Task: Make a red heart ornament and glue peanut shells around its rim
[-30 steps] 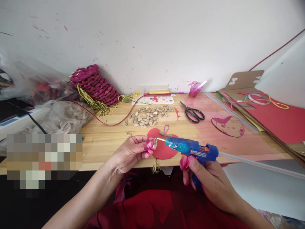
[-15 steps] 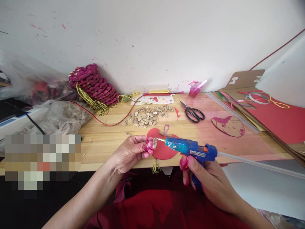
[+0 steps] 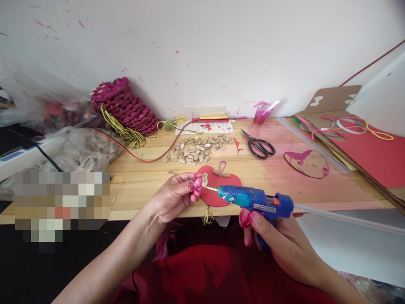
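Pinched in the stained fingertips of my left hand (image 3: pixel 177 194) is a peanut shell (image 3: pixel 205 180). My right hand (image 3: pixel 278 236) is wrapped round the handle of a blue glue gun (image 3: pixel 243 197), with a clear glue stick (image 3: pixel 344 217) poking out of its back. The metal nozzle is at the lower edge of the shell. Below both lies a red heart-shaped card (image 3: pixel 218 196), partly hidden by the gun and my left hand. It has a purple loop (image 3: pixel 222 167), a peanut near its top, and a yellow-green tassel (image 3: pixel 208 215) at its bottom.
Several peanut shells (image 3: pixel 196 152) lie in a pile behind the heart. Black scissors (image 3: pixel 259 145), a cardboard heart (image 3: pixel 306 164) and a pink-stained cup (image 3: pixel 262 114) stand or lie to the right. A red cord (image 3: pixel 148 161) crosses the table beside a purple peanut bundle (image 3: pixel 126 109).
The nozzle has moved from the upper part of the peanut shell to its lower edge. The shell has risen slightly in my left fingers, and the whole view has shifted a little.
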The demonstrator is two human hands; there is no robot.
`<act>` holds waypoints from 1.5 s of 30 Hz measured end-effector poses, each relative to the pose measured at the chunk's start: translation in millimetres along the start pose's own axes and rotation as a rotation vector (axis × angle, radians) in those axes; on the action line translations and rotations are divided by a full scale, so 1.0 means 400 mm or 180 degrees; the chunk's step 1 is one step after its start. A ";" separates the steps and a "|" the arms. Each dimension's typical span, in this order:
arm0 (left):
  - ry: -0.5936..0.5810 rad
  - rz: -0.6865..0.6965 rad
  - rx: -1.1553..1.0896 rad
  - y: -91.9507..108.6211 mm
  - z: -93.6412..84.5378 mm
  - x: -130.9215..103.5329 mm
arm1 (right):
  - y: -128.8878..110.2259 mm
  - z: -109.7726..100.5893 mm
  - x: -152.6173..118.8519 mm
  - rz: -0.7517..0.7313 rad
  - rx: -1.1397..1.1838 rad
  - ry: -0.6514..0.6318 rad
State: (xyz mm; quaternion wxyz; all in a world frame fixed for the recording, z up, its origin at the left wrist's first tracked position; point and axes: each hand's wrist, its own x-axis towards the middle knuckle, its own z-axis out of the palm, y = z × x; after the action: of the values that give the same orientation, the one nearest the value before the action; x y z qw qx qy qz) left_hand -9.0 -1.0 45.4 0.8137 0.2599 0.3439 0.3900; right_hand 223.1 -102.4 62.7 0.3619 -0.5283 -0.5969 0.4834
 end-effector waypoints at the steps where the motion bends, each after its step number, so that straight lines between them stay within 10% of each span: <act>1: 0.0006 -0.0002 0.0011 0.000 0.000 0.000 | 0.000 0.000 0.000 -0.0029 -0.0013 0.0003; 45: -0.0002 -0.0070 -0.0026 -0.005 -0.003 0.007 | 0.014 0.001 0.016 -0.0034 -0.0173 0.0041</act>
State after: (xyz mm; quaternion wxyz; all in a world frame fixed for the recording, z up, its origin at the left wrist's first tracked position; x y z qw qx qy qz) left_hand -7.9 0.4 42.3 0.8191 0.2529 0.3449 0.3823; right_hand 223.3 -96.4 56.9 0.3539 -0.5378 -0.6103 0.4616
